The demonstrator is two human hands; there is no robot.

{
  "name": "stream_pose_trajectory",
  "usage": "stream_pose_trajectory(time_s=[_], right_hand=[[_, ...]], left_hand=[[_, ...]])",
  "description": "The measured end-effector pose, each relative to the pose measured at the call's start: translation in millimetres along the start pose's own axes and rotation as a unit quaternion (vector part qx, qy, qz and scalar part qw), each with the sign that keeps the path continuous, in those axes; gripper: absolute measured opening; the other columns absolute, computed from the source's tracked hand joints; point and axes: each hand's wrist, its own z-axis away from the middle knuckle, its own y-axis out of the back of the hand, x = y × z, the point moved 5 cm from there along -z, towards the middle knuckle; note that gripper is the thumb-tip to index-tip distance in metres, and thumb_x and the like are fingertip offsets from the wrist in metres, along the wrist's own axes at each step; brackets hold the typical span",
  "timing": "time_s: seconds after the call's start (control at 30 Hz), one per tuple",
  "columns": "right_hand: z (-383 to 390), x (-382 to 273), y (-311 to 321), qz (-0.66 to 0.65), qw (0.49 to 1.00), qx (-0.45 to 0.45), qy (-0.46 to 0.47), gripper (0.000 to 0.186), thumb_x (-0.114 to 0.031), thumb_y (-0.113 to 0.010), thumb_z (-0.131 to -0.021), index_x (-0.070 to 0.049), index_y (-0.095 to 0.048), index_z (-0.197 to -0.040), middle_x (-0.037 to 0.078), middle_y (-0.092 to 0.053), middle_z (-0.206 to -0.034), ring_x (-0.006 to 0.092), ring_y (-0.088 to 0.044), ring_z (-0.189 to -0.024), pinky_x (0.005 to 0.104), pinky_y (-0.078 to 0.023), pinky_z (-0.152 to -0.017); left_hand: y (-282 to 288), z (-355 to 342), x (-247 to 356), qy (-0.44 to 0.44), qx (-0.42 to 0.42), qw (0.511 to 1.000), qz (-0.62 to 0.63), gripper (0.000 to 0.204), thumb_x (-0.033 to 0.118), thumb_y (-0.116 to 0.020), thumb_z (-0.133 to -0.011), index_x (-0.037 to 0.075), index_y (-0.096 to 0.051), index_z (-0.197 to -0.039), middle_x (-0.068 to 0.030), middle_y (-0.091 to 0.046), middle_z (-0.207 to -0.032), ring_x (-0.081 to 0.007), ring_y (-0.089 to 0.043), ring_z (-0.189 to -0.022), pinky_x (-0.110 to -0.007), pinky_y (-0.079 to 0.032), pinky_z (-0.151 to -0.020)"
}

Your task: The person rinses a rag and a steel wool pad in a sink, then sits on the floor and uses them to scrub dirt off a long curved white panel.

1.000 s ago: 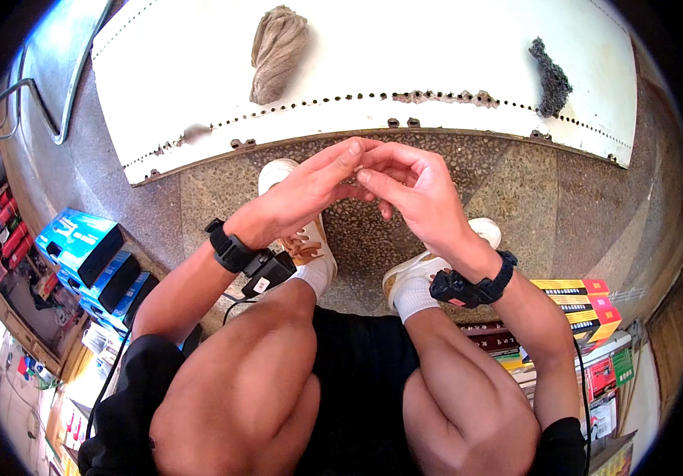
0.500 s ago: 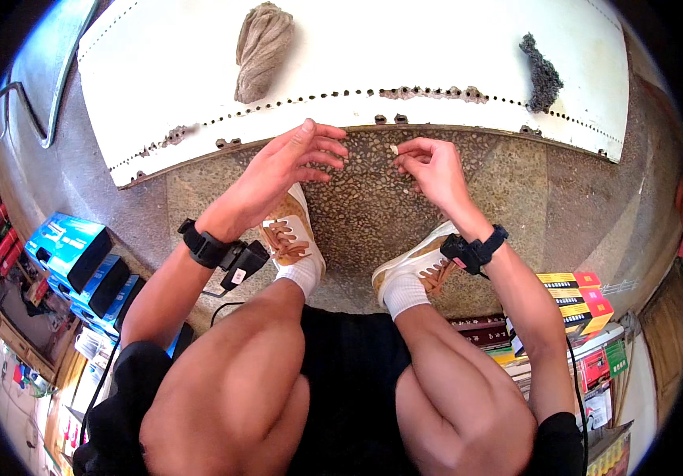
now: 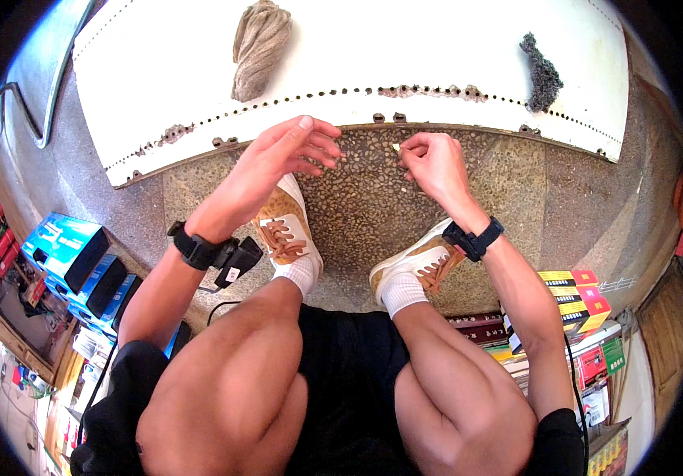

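Sticking out from the pinched fingers of the right hand (image 3: 435, 165), a small pale piece (image 3: 396, 147) was over the speckled floor (image 3: 349, 218), near the edge of the white panel (image 3: 405, 47); it looked light, perhaps fragile, so gentle pinching by its sides seemed best. The left hand (image 3: 287, 155), with fingers loosely spread, held nothing visible.

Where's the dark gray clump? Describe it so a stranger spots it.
Start at the large white panel along the top. Toward its right end lies a narrow clump, its near end at the row of dark holes. It's frizzy and dark gray, unlike the larger, twisted beige cloth.
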Motion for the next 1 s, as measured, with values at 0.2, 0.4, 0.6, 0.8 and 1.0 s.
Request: stream_pose_trajectory(time_s=[0.2, 0.4, 0.6, 0.8, 1.0], right_hand=[[14, -16, 16, 0.167, 0.985, 0.013, 0.035, 0.024, -0.02, -0.082, -0.093, 0.003, -0.085, -0.086, 0.026, -0.079, -0.081, 0.0428, -0.082, -0.074, 0.0501, -0.067, -0.076], [36, -5, 30, 0.346, 0.929, -0.037, 0.123, 0.024, -0.015, -0.079, -0.089, 0.005, -0.078, -0.076, 0.031, -0.075, -0.077, 0.0494, -0.08, -0.077, 0.056, -0.067, -0.075], [36, 13, 43, 0.391, 0.911, 0.02, 0.132, 0.017, -0.011, -0.077, -0.089, 0.002, -0.079, -0.078, 0.031, -0.074, -0.077, 0.0476, -0.079, -0.073, 0.0546, -0.065, -0.068], [43, 48, 74, 0.459, 0.874, 0.087, 0.134, 0.017, -0.013, -0.078, -0.09, -0.001, -0.079, -0.078, 0.029, -0.074, -0.075, 0.044, -0.079, -0.07, 0.053, -0.065, -0.066], [52, 30, 132, 0.441, 0.891, 0.106, 0.027, 0.02, -0.013, -0.076, -0.096, 0.001, -0.077, -0.083, 0.026, -0.078, -0.079, 0.0405, -0.08, -0.071, 0.0546, -0.064, -0.07]], left_hand=[[34, 7, 32, -0.103, 0.091, 0.98, -0.144, 0.033, 0.026, -0.056, -0.122, 0.001, -0.074, -0.137, -0.0081, -0.079, -0.118, -0.0154, -0.074, -0.111, -0.033, -0.059, -0.099], [81, 7, 57, -0.293, 0.305, 0.761, -0.492, 0.022, 0.005, -0.072, -0.105, 0.006, -0.079, -0.125, -0.0104, -0.078, -0.125, -0.0268, -0.075, -0.115, -0.041, -0.061, -0.097], [92, 1, 38, -0.278, 0.3, 0.757, -0.509, 0.022, 0.003, -0.071, -0.103, 0.007, -0.079, -0.123, -0.011, -0.075, -0.129, -0.0302, -0.072, -0.121, -0.043, -0.059, -0.102], [85, 2, 32, -0.27, 0.308, 0.713, -0.568, 0.035, 0.003, -0.072, -0.104, 0.01, -0.075, -0.138, -0.0122, -0.068, -0.149, -0.0316, -0.066, -0.137, -0.045, -0.057, -0.112], [94, -6, 28, -0.257, 0.256, 0.701, -0.614, 0.069, 0.006, -0.079, -0.101, 0.019, -0.06, -0.166, -0.0131, -0.053, -0.169, -0.035, -0.059, -0.149, -0.049, -0.056, -0.121]])
